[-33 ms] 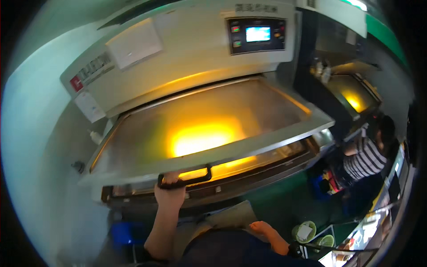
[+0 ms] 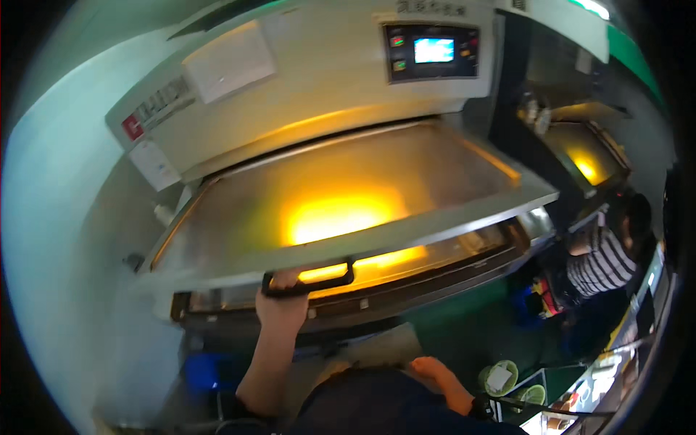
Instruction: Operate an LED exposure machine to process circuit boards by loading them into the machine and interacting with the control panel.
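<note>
My left hand (image 2: 283, 308) grips the black handle (image 2: 308, 283) on the front of a large metal-framed lid (image 2: 493, 203). Yellow light glows through the lid's translucent panel and from the bed (image 2: 337, 308) beneath it, which shows through a gap along the front. Lower right, my right hand (image 2: 429, 370) hangs beside my body with fingers loosely curled and nothing visible in them.
The pale machine body (image 2: 319, 65) carries a control screen (image 2: 433, 51). A person in a striped top (image 2: 598, 264) sits at a smaller glowing machine (image 2: 587, 156) on the right. A blue stool (image 2: 203, 373), green baskets (image 2: 500, 377) and a pale wall (image 2: 51, 217) surround me.
The whole view has shifted slightly, with the machine appearing a little further right and higher. My left hand is still on the handle; little else differs.
</note>
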`<state>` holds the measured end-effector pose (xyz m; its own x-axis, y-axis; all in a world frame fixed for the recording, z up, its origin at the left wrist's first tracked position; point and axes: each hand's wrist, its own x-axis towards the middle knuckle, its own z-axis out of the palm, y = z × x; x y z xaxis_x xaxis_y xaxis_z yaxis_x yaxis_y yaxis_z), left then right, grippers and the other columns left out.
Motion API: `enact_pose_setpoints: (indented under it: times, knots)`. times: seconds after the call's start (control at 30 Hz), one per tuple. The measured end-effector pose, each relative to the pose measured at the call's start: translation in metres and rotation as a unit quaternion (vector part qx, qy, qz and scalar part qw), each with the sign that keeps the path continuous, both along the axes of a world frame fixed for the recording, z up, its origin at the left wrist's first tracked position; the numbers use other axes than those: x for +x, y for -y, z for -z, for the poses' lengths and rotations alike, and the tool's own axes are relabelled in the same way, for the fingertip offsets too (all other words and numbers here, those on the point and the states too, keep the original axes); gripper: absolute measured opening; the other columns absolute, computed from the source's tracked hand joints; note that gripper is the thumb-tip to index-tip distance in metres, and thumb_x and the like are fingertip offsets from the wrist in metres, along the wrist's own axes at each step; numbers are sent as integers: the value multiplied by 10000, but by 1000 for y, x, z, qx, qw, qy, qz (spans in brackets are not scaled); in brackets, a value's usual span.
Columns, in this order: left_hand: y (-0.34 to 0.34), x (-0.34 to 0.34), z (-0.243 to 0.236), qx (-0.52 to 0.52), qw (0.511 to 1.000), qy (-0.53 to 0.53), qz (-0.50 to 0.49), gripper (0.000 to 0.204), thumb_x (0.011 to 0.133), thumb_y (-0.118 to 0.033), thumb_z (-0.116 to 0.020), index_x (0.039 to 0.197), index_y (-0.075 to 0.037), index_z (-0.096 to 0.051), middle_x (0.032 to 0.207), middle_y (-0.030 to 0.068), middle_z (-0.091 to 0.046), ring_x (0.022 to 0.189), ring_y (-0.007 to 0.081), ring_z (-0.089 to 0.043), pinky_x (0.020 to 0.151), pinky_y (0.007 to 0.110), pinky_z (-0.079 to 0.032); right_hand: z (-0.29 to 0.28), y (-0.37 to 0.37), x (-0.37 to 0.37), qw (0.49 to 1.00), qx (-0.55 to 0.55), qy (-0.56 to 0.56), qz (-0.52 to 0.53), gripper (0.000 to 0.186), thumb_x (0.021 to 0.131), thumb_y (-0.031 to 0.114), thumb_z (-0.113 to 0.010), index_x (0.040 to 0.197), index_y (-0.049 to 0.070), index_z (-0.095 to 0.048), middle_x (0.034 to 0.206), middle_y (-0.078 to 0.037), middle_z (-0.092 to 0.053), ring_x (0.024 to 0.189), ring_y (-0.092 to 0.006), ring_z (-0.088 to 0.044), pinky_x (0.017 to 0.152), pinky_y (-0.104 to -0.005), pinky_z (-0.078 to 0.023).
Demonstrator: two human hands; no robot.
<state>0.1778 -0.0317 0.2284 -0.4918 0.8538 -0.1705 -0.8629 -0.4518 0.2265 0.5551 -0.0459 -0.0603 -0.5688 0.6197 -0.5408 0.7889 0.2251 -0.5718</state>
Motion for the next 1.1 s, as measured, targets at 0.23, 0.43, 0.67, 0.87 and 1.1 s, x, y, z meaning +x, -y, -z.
enact_pose_setpoints:
  times: [0.23,0.43,0.67,0.87,1.1]
  knots:
    - [-26,-19,-98,106,989,-85,58,340,1028,-301,-299,985,-46,-521,952,98,-542,1002,261,-520,1072,468,-349,22,-37,-22,990,-57,-75,109,306,943,271,-465,820,32,-610,743,-115,-630,659,-255,-608,638,-387,-492]
    - [-57,-91,-100,264,922,-160,233,623,1030,-509,-266,1313,-3,-496,1385,184,-494,1353,343,-397,1129,529,-280,-54,-77,-112,970,-118,-152,149,291,955,239,-475,786,23,-574,694,-45,-589,597,-142,-540,580,-313,-456]
    - [-71,-339,108,-423,380,-805,167,825,968,-634,-317,1475,17,-320,1550,200,-286,1452,374,-213,1167,558,-146,-112,-120,-364,958,5,-279,66,438,936,373,-563,1170,3,-602,1085,-200,-643,1034,-304,-610,909,-406,-472]
    - [28,-330,217,-352,171,-905,167,814,940,-616,-379,1508,-42,-278,1603,133,-177,1478,403,-76,1148,636,-6,-72,-129,-462,978,202,-49,15,845,884,377,-602,1529,66,-154,1569,-225,-184,1466,-377,-156,1185,-504,-163]
    - [52,-335,210,-285,272,-902,179,712,946,-513,-447,1485,-58,-345,1600,131,-192,1475,403,-96,1149,634,-33,-73,-156,-500,951,170,-19,257,839,756,451,-716,1360,-46,-415,1306,-275,-534,1192,-374,-534,1012,-466,-437]
